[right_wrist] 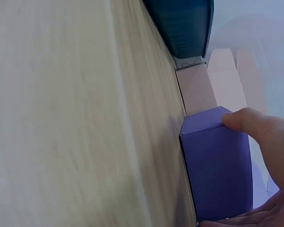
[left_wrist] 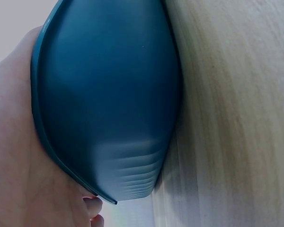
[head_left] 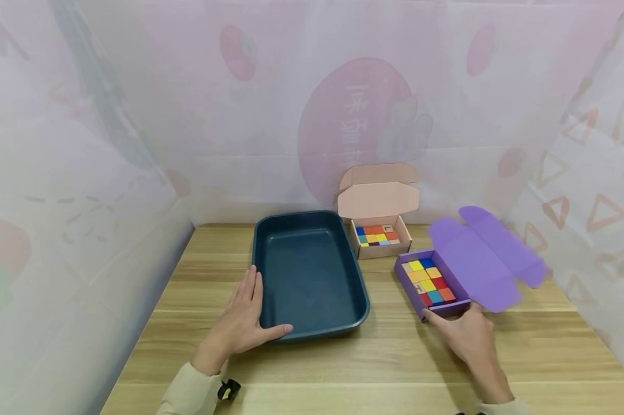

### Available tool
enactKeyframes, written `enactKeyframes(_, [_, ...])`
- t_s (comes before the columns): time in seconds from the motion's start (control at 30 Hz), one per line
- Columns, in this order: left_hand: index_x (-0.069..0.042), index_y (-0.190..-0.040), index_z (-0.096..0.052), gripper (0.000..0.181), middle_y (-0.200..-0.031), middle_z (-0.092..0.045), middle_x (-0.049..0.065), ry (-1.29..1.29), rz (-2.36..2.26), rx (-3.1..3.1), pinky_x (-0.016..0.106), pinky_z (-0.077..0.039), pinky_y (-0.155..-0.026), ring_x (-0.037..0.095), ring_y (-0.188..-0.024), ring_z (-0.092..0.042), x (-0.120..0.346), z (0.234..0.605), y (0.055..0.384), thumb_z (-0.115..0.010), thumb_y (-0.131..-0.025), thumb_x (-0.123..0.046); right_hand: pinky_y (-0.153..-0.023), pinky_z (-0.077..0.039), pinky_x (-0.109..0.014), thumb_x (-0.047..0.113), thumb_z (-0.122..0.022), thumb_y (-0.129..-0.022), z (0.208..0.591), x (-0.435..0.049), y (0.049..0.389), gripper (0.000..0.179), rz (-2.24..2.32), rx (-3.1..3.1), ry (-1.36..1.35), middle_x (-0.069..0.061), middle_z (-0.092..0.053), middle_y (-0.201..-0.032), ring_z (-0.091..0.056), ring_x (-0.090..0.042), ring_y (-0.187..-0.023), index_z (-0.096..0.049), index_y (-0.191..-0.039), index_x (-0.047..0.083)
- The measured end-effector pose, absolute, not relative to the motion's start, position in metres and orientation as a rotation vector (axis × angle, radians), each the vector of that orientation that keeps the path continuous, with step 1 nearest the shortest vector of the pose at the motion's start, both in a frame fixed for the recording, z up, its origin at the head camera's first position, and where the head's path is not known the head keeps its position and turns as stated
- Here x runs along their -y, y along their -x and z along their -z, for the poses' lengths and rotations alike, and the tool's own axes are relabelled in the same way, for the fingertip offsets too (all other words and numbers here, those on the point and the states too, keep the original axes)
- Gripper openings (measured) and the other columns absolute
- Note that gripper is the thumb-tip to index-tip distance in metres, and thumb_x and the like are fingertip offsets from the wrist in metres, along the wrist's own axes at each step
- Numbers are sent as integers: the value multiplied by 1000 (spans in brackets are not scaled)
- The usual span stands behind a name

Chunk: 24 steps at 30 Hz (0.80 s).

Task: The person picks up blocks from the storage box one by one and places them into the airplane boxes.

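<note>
A dark teal rectangular tray (head_left: 312,276) lies flat on the wooden table. My left hand (head_left: 241,323) rests on the tray's near left corner, fingers straight along the left rim and thumb out over the front rim. To the right is a purple cardboard box (head_left: 449,309) with its lid folded back to the right. Several coloured blocks (head_left: 429,282) fill it, among them yellow, red and blue ones. With my right hand (head_left: 470,337) I grip the box's near end, thumb on one corner and fingers round the other. The right wrist view shows the purple end wall (right_wrist: 220,165) between thumb and fingers.
A tan cardboard box (head_left: 386,251) with a raised lid stands behind the purple one, close to the tray's far right side, and holds several coloured blocks. White printed sheeting (head_left: 270,173) walls the table (head_left: 312,374) at the back and both sides.
</note>
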State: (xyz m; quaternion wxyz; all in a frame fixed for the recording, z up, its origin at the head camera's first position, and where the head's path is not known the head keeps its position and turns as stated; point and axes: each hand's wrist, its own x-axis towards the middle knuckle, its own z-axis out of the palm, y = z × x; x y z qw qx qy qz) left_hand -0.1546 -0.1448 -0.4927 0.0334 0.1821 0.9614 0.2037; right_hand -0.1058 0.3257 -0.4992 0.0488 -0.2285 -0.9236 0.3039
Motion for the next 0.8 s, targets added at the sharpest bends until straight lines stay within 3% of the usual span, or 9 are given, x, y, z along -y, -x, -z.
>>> enactKeyframes(0.4, [6,-167,-4,137,-177,9,23,-565,-638,-2952,63,-11,-133,40,-167,3,145,493,155,-63,-83,-86,-104,-46,-71,74,-80,-78,500,-376,117,126,-896,2838,720,-45,-52,-140,-49,-66,-126,-33,-151,-17])
enactKeyframes(0.67, [7,-166,-6,137,-177,8,23,-575,-640,-2956,64,-12,-133,41,-166,2,144,494,155,-62,-83,-86,-95,-50,-68,75,-77,-80,501,-399,133,117,-807,2878,666,-45,-57,-132,-56,-61,-119,-42,-141,-19])
enactKeyframes(0.8, [7,-166,-6,137,-177,7,23,-568,-639,-2955,64,-13,-133,41,-166,2,145,494,154,-63,-83,-86,-94,-51,-67,76,-75,-81,502,-405,140,118,-820,2888,634,-44,-57,-135,-59,-58,-117,-42,-143,-18])
